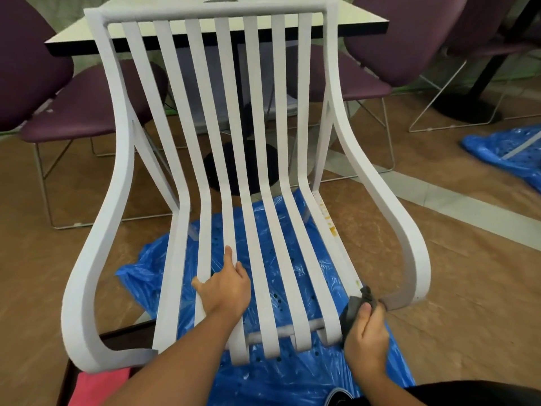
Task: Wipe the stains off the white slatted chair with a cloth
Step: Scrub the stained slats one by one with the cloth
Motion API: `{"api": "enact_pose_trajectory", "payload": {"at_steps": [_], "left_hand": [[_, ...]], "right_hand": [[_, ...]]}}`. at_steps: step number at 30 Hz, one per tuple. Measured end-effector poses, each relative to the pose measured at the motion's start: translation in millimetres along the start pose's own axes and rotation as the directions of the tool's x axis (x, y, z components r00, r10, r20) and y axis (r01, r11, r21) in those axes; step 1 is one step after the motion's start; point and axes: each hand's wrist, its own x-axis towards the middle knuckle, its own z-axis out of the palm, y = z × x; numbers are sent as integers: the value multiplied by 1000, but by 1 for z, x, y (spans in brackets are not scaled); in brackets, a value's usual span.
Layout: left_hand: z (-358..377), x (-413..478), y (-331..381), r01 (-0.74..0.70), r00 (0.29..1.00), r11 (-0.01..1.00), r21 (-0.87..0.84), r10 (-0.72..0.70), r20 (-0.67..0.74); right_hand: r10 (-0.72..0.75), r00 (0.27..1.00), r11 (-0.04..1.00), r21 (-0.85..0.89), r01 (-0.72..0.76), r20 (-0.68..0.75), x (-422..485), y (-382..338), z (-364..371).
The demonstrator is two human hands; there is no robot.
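The white slatted chair (257, 159) fills the middle of the view, standing on a blue plastic sheet. Orange-yellow stains (329, 219) mark its rightmost seat slat. My left hand (224, 285) lies flat on the seat slats left of centre, fingers spread, holding nothing. My right hand (366, 332) grips a dark grey cloth (355, 307) and presses it against the front end of the rightmost slat, just below a small yellow mark, beside the right armrest.
The blue plastic sheet (292, 379) covers the floor under the chair; another (506, 150) lies at the right. A white table (345, 19) with a black edge stands behind, with purple chairs (58, 118) on both sides. Something pink (96, 388) lies at the lower left.
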Motion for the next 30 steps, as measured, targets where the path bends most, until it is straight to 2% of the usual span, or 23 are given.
{"api": "enact_pose_trajectory", "payload": {"at_steps": [6, 13, 18, 23, 30], "left_hand": [[1, -1, -4, 6, 1000, 1000, 1, -6, 1], [1, -1, -2, -6, 1000, 1000, -14, 6, -4], [4, -1, -3, -10, 1000, 1000, -20, 10, -7], [3, 0, -3, -8, 1000, 1000, -2, 8, -8], [4, 1, -3, 2, 1000, 1000, 29, -2, 2]], "right_hand": [[-95, 995, 995, 7, 95, 33, 6, 16, -6], [39, 997, 996, 79, -33, -73, 4, 5, 4], [35, 998, 986, -163, -42, -45, 16, -8, 9], [8, 994, 908, -417, 38, 107, 46, -35, 14], [-15, 974, 859, -495, 129, 227, 107, -65, 62]]}}
